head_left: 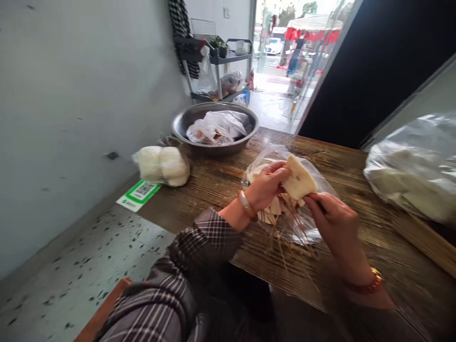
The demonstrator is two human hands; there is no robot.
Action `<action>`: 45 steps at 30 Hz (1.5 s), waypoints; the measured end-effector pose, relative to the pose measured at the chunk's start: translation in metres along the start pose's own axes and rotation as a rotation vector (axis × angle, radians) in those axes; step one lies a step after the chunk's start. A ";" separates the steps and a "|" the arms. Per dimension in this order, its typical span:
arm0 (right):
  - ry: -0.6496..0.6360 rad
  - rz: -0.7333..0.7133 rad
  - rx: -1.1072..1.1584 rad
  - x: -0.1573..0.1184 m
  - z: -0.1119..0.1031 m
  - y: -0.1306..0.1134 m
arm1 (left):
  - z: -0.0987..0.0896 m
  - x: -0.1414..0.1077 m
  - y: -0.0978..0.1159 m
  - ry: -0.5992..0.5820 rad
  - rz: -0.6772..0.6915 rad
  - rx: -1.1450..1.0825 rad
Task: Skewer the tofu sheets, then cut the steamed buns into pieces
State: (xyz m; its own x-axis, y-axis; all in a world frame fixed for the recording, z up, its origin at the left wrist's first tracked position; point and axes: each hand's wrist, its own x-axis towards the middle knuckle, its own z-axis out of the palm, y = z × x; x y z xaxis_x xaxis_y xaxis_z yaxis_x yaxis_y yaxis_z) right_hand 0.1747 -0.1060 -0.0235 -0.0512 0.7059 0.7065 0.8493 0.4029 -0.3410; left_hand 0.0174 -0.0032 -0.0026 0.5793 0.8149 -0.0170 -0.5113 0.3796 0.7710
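Observation:
My left hand (pixel 268 186) is closed on a pale, flat, squarish slice that looks like tofu (pixel 299 178), gripping its left edge and holding it tilted above the table. At the slice's lower right corner, my right hand (pixel 335 218) has thumb and fingers pinched together; whatever is between them is hidden. Below both hands lies a clear plastic bag (pixel 313 235), spread open. On it are more pale slices (pixel 265 216), partly covered by my left hand, with several thin bamboo skewers (pixel 281 244) pointing toward me.
A metal basin (pixel 180 128) holding a white plastic bag (pixel 228 124) stands at the wooden table's (pixel 210 185) far end. Bagged white round pieces (pixel 164 164) and a green QR card (pixel 138 194) sit left. A large filled plastic bag (pixel 413 166) lies right; a shelf cart (pixel 231 58) stands behind.

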 end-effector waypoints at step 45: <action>0.050 0.306 0.286 0.003 0.001 0.001 | 0.006 -0.003 0.013 -0.025 0.065 -0.096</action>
State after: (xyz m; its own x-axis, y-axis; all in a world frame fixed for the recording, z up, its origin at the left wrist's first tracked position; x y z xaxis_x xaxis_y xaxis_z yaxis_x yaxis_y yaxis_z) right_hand 0.1745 -0.1029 -0.0226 0.2123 0.7916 0.5729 0.6413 0.3295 -0.6930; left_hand 0.0131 -0.0031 0.0109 0.5583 0.8283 0.0477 -0.6060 0.3679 0.7053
